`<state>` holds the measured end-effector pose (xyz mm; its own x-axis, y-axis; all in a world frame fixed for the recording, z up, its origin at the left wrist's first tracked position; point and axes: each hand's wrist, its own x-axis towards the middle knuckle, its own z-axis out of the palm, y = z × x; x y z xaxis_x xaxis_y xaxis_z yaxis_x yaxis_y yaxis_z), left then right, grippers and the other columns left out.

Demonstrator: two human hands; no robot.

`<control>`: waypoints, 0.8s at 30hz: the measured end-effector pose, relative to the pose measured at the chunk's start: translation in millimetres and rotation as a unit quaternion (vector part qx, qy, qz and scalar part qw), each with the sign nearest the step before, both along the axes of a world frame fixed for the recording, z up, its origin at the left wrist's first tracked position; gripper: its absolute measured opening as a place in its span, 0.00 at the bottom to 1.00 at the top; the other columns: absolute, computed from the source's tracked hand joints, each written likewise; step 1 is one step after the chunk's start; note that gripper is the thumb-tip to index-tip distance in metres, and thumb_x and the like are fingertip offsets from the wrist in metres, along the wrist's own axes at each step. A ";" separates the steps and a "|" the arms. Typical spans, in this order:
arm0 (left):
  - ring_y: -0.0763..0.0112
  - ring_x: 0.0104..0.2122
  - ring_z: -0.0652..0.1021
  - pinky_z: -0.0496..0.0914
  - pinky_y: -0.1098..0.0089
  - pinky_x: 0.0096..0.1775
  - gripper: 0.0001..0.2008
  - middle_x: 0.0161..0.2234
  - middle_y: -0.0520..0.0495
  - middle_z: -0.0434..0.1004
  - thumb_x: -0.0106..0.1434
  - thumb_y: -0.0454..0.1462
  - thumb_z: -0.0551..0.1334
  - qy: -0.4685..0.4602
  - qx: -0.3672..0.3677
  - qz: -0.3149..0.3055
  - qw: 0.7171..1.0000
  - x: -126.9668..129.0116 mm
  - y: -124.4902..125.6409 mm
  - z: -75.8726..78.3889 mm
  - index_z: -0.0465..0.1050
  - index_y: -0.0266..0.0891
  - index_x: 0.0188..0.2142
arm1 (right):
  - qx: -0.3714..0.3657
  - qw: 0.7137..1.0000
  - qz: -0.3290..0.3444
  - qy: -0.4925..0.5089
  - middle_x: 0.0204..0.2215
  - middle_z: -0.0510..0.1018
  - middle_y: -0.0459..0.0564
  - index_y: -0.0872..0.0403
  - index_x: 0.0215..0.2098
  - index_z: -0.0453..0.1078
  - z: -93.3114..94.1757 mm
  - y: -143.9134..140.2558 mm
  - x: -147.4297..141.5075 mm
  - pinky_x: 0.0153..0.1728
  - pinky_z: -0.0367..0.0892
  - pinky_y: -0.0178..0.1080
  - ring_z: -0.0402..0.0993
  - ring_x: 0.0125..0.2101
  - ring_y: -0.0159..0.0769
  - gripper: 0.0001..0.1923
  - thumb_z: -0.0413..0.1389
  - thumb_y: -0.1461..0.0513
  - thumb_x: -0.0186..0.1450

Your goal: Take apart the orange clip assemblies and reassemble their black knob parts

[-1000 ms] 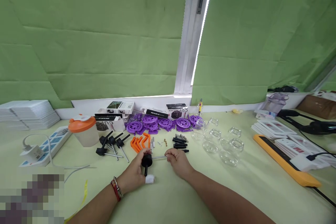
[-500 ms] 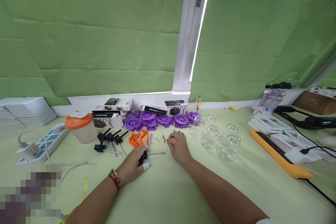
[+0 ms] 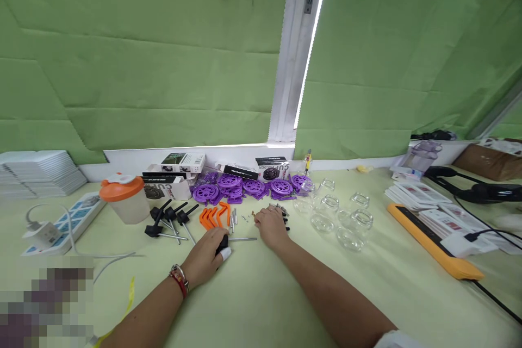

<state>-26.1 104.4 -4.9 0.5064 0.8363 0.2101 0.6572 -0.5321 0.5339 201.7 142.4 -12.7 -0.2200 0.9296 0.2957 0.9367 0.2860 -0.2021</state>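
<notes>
Black knob [image 3: 222,243] under left hand [image 3: 206,261]

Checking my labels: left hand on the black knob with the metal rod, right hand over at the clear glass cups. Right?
Not quite. In the head view the right hand rests by the small black parts, short of the glass cups. The left hand does hold the black knob with its metal rod.

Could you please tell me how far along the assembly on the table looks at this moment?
Done: three black knobs with metal rods lie finished by the orange-lidded jar. In hand: the left hand holds another black knob with its rod on the table, while the right hand rests on the small black parts. Left: orange brackets, purple wheels and glass jars sit unused.
</notes>
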 end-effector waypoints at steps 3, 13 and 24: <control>0.58 0.46 0.68 0.64 0.58 0.48 0.15 0.46 0.41 0.69 0.60 0.40 0.53 0.000 -0.001 0.002 1.000 0.9 -1.3 2.1 0.64 0.41 0.47 | 0.001 1.000 0.021 -0.015 0.26 0.76 0.51 0.54 0.27 0.72 0.5 -4.3 0.6 0.39 0.49 0.41 0.63 0.36 0.39 0.07 0.53 0.68 0.59; 0.60 0.46 0.69 0.64 0.61 0.47 0.14 0.46 0.43 0.69 0.61 0.39 0.53 0.018 0.006 0.001 1.000 0.3 -1.4 2.0 0.63 0.42 0.46 | 0.010 0.995 0.060 0.074 0.33 0.75 0.51 0.54 0.35 0.72 -3.9 -37.9 9.5 0.40 0.57 0.38 0.65 0.36 0.37 0.12 0.47 0.69 0.61; 0.61 0.41 0.70 0.65 0.62 0.44 0.13 0.41 0.43 0.69 0.62 0.42 0.52 0.023 -0.016 -0.017 0.999 0.4 -3.4 5.4 0.63 0.42 0.44 | -0.054 0.949 0.042 0.308 0.32 0.74 0.48 0.53 0.31 0.72 -9.2 -50.6 31.1 0.38 0.64 0.35 0.70 0.34 0.34 0.11 0.48 0.67 0.61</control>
